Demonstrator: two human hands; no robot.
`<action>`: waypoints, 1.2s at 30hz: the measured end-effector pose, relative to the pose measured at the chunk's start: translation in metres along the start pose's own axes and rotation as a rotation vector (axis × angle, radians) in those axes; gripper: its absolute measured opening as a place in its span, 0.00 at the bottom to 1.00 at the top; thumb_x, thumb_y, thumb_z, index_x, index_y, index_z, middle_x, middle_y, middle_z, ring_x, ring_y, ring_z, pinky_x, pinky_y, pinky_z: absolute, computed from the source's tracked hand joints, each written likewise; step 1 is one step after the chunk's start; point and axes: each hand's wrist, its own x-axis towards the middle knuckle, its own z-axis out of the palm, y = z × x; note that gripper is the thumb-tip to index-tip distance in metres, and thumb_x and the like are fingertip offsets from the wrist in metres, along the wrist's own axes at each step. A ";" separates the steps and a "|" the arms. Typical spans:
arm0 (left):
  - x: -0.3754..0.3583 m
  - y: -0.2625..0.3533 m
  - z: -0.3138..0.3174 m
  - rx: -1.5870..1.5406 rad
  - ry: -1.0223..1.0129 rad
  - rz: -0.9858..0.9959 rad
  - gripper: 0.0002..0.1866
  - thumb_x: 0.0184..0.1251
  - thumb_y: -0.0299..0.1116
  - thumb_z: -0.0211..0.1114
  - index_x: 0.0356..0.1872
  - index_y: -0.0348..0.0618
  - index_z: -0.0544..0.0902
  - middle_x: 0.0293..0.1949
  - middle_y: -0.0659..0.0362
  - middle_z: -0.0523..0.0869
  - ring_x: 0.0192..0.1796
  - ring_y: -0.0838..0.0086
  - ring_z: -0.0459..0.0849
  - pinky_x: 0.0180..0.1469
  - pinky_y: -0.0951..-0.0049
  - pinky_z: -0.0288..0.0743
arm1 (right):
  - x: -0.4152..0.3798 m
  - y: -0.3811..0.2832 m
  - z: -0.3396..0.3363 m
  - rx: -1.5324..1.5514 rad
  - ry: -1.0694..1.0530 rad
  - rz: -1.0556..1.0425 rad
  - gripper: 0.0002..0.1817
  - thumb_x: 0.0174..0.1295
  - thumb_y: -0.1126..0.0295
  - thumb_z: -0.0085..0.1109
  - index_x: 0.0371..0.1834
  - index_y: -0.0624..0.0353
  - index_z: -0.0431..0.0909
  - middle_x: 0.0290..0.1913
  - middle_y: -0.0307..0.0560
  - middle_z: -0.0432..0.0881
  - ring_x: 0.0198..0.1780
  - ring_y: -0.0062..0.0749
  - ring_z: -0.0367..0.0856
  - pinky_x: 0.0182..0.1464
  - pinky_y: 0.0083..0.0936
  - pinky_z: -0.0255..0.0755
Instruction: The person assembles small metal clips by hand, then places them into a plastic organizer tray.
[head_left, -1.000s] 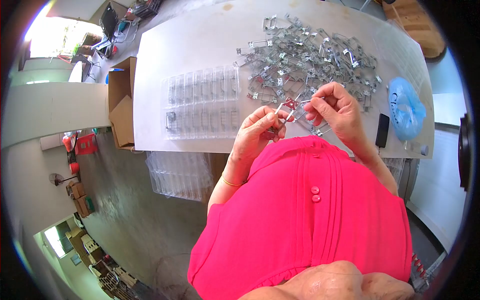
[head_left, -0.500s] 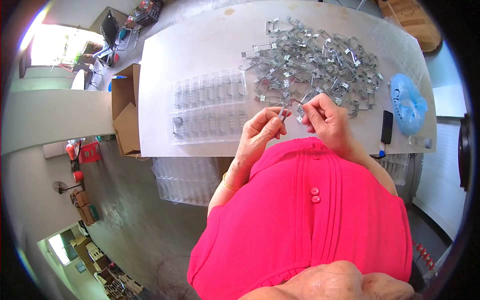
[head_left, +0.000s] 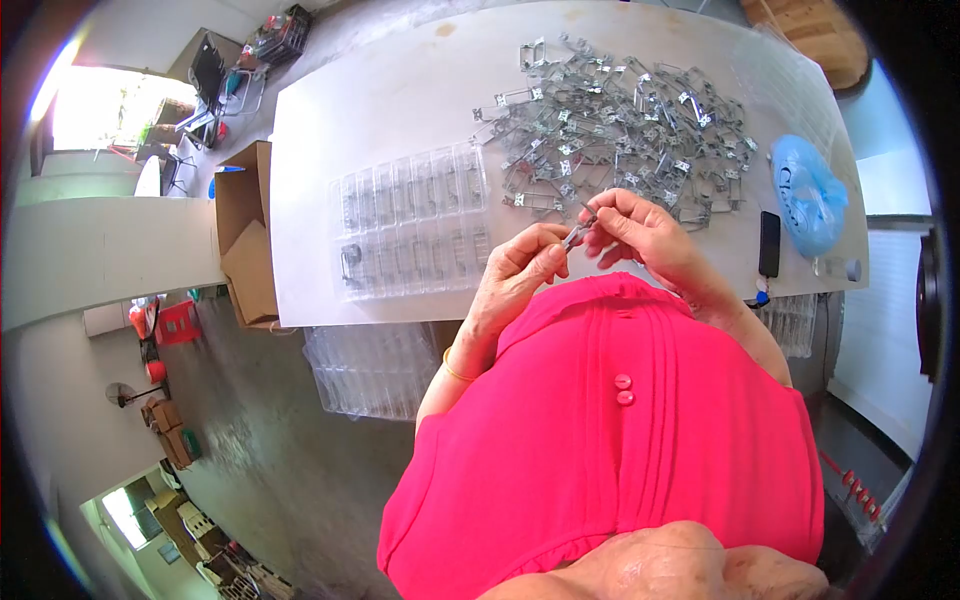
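Near the table's front edge, my left hand (head_left: 525, 265) is closed on a small metal bracket (head_left: 574, 238), gripping it between thumb and fingers. My right hand (head_left: 640, 232) pinches the other end of the same piece, with thumb and forefinger pressed together. Fine detail of the bracket is hidden by the fingers. Just beyond my hands lies a heap of similar metal brackets (head_left: 610, 125). Left of my hands sits a clear plastic tray (head_left: 410, 222) whose slots hold several brackets.
To the right on the table (head_left: 370, 90) are a blue plastic bag (head_left: 805, 195), a black phone (head_left: 769, 244) and a clear bottle (head_left: 836, 268). An open cardboard box (head_left: 252, 240) stands against the left edge. More clear trays (head_left: 372, 370) are stacked below the front edge.
My right hand has come closer to my left, its fingers now around the bracket's upper end. The bracket stays in my left hand. The view has shifted slightly.
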 end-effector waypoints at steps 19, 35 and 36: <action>0.032 -0.021 0.034 -0.417 0.100 -0.141 0.11 0.79 0.36 0.58 0.39 0.40 0.80 0.51 0.49 0.85 0.36 0.74 0.81 0.36 0.76 0.72 | -0.001 -0.017 -0.048 -0.177 0.180 -0.362 0.04 0.73 0.73 0.60 0.44 0.61 0.76 0.32 0.39 0.83 0.33 0.17 0.83 0.33 0.16 0.77; 0.045 -0.026 0.053 0.263 0.189 0.171 0.06 0.75 0.28 0.63 0.40 0.35 0.80 0.44 0.56 0.84 0.38 0.79 0.78 0.44 0.77 0.74 | 0.002 -0.016 -0.054 -0.549 0.101 -0.152 0.10 0.78 0.65 0.52 0.40 0.61 0.73 0.23 0.38 0.81 0.23 0.18 0.79 0.24 0.18 0.70; 0.045 -0.027 0.051 0.262 0.192 0.172 0.06 0.75 0.28 0.63 0.40 0.35 0.80 0.44 0.56 0.84 0.38 0.79 0.78 0.44 0.77 0.74 | 0.002 -0.016 -0.056 -0.515 0.030 -0.089 0.12 0.79 0.63 0.50 0.40 0.60 0.73 0.22 0.38 0.80 0.21 0.18 0.78 0.23 0.18 0.68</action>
